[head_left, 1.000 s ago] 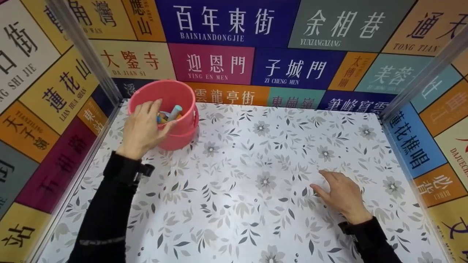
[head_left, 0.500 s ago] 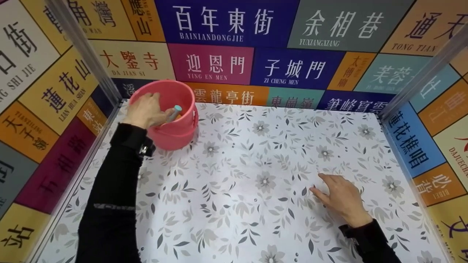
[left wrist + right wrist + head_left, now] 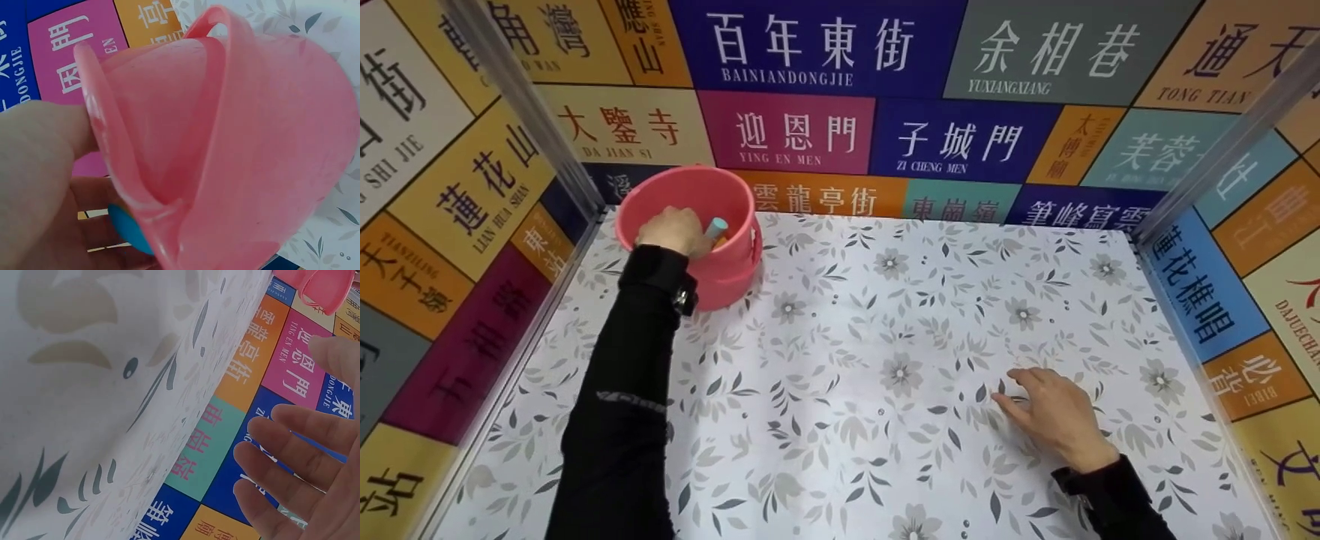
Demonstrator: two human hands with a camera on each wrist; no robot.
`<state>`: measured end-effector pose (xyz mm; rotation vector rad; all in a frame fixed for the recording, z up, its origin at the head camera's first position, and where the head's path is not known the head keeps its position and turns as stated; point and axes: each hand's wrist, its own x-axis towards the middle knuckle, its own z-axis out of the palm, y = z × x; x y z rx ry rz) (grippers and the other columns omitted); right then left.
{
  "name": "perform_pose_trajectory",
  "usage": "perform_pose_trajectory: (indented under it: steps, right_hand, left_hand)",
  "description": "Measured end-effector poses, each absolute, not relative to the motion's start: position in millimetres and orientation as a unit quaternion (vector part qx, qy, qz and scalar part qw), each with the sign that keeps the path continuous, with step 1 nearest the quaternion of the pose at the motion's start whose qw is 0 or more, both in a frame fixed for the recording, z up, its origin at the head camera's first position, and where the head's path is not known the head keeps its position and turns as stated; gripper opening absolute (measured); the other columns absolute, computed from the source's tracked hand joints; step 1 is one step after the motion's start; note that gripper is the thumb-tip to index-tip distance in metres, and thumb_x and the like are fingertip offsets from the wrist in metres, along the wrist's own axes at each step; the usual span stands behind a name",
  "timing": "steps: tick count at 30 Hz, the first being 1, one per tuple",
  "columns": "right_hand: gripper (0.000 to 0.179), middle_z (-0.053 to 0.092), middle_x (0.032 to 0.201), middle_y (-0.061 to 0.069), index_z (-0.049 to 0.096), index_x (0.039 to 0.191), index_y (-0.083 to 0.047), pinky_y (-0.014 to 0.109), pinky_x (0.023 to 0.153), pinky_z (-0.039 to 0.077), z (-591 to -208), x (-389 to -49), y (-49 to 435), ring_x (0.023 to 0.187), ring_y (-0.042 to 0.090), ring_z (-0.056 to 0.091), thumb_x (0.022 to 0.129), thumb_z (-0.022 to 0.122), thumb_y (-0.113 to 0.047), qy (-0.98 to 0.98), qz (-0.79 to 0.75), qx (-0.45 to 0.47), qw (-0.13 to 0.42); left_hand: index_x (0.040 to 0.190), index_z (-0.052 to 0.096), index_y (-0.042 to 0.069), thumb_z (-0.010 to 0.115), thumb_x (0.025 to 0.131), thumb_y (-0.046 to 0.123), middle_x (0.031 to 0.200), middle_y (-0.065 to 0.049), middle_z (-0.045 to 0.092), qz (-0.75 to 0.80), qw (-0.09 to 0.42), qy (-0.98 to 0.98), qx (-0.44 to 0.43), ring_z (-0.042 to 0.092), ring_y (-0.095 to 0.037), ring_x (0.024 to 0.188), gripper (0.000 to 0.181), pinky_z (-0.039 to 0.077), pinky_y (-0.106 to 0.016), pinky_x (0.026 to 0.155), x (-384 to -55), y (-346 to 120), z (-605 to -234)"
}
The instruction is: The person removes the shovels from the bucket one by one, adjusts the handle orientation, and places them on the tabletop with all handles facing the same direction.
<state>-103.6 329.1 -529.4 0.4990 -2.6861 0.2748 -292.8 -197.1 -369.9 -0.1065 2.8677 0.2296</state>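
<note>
A pink bucket (image 3: pixel 727 274) with a handle stands at the back left, upright on the floral cloth. My left hand (image 3: pixel 673 232) reaches down over its near rim, fingers inside. In the left wrist view, the bucket's wall (image 3: pixel 264 140) hides those fingertips, so I cannot tell whether they hold anything. A blue rounded end (image 3: pixel 130 228) shows beside the fingers there. Next to the hand, a light teal-ended cylinder (image 3: pixel 715 228) leans inside the bucket, with a bit of yellow by it. My right hand (image 3: pixel 1054 416) hovers over the cloth at the right, fingers loosely spread, holding nothing.
White cloth (image 3: pixel 840 360) with grey flowers and leaves covers the surface. Panels of coloured signs with Chinese characters (image 3: pixel 795 131) wall in the back and both sides, joined by clear corner strips (image 3: pixel 1222 150). The bucket is close to the back left corner.
My left hand has moved rightward and deeper into the bucket, its fingers going out of sight behind the rim. The right hand has sunk slightly towards the front. The bucket stays in place.
</note>
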Motion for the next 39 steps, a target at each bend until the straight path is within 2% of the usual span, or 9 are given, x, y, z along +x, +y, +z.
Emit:
perform_pose_trajectory:
  steps: [3,7,13,24,32,39]
  right_hand:
    - [0.041,0.074,0.095,0.017,0.072,0.102,-0.002,0.046,0.064,0.057,-531.6,-103.5,327.9,0.081,0.036,0.07,0.076,0.084,-0.032,-0.957,0.098,0.183,0.201]
    - [0.04,0.074,0.094,0.015,0.073,0.102,-0.003,0.045,0.064,0.056,-533.9,-102.6,327.0,0.081,0.035,0.07,0.077,0.084,-0.033,-0.957,0.097,0.184,0.202]
    - [0.04,0.074,0.094,0.015,0.073,0.102,-0.004,0.046,0.065,0.056,-536.4,-100.6,328.1,0.08,0.036,0.07,0.077,0.084,-0.033,-0.962,0.097,0.173,0.188]
    - [0.04,0.074,0.094,0.015,0.073,0.101,-0.003,0.047,0.066,0.056,-538.8,-102.7,327.8,0.08,0.036,0.07,0.077,0.084,-0.033,-0.962,0.103,0.172,0.186]
    - [0.039,0.073,0.092,0.013,0.072,0.101,-0.004,0.046,0.064,0.055,-540.4,-103.5,327.1,0.078,0.035,0.069,0.077,0.084,-0.034,-0.962,0.102,0.171,0.187]
    - [0.04,0.073,0.093,0.013,0.073,0.102,-0.004,0.046,0.067,0.056,-541.2,-102.5,327.0,0.08,0.034,0.07,0.078,0.083,-0.035,-0.964,0.103,0.169,0.178]
  left_hand:
    - [0.127,0.058,-0.008,0.04,0.104,0.053,0.129,-0.033,0.055,0.093,0.13,0.986,-0.035,0.06,-0.05,0.113,0.067,0.049,-0.064,0.098,-294.2,-201.4,-371.3]
    - [0.132,0.053,-0.011,0.041,0.103,0.056,0.132,-0.037,0.053,0.093,0.114,0.988,-0.041,0.059,-0.053,0.117,0.074,0.05,-0.064,0.097,-294.9,-205.1,-376.6]
    - [0.135,0.052,-0.01,0.042,0.101,0.06,0.136,-0.035,0.052,0.092,0.1,0.988,-0.072,0.058,-0.055,0.118,0.078,0.051,-0.067,0.093,-299.4,-199.0,-385.7]
    - [0.133,0.055,-0.009,0.046,0.103,0.052,0.133,-0.034,0.055,0.095,0.093,0.987,-0.091,0.058,-0.053,0.118,0.068,0.048,-0.065,0.099,-307.2,-196.7,-391.1]
    - [0.135,0.054,-0.008,0.045,0.103,0.052,0.133,-0.035,0.055,0.104,0.101,0.985,-0.099,0.057,-0.055,0.12,0.068,0.046,-0.071,0.099,-309.9,-197.0,-393.8]
    - [0.131,0.057,-0.012,0.046,0.104,0.048,0.133,-0.038,0.055,0.121,0.093,0.985,-0.083,0.056,-0.056,0.121,0.067,0.047,-0.065,0.103,-313.5,-195.8,-396.8]
